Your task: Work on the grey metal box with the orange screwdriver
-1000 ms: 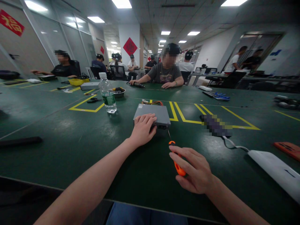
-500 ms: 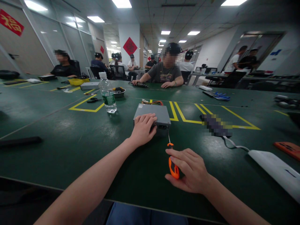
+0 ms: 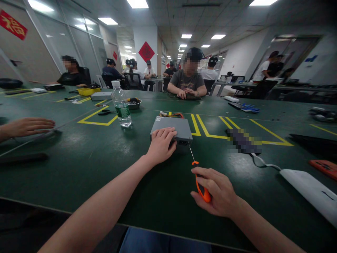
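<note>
A grey metal computer power supply lies flat on the green table, its bundle of coloured wires at the far side. My left hand grips its near left part, fingers over the top and the thumb side by the front face. An orange and black screwdriver is held in the fingers of my right hand. Its thin shaft slants up and left to the front right corner of the power supply. Whether the tip sits in a screw is too small to tell.
Left of the power supply stands a water bottle, with a metal bowl behind. To the right lie a blurred-out dark object, a white power strip and an orange phone. A co-worker's hand reaches in at left.
My right hand and the screwdriver handle have shifted right, tilting the shaft more. My left hand stays put. A co-worker's hand has appeared at left; the person opposite has brought both hands together.
</note>
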A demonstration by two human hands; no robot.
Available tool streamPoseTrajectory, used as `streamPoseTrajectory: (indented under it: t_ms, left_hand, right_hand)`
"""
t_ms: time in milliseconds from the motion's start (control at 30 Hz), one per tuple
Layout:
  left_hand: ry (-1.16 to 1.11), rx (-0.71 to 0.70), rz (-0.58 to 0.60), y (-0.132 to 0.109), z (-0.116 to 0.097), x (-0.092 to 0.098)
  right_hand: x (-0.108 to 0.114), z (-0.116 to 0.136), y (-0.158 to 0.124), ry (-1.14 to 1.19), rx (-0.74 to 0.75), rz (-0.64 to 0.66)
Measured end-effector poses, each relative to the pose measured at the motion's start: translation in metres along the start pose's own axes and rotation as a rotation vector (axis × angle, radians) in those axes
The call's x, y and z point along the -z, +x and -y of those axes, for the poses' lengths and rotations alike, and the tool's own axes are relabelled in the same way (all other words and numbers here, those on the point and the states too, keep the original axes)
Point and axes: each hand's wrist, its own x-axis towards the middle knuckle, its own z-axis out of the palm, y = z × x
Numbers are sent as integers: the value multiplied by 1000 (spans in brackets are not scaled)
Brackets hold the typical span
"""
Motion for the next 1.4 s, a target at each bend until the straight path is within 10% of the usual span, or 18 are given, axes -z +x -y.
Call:
streamPoseTrajectory:
  t_ms: [333, 1400]
  left_hand:
    - [-5, 12, 3, 0, -1, 0]
    - [-16, 4, 3, 0, 0, 0]
  right_hand:
    - [5, 2, 2, -54, 50, 186]
    - [-2, 4, 6, 32, 54, 24]
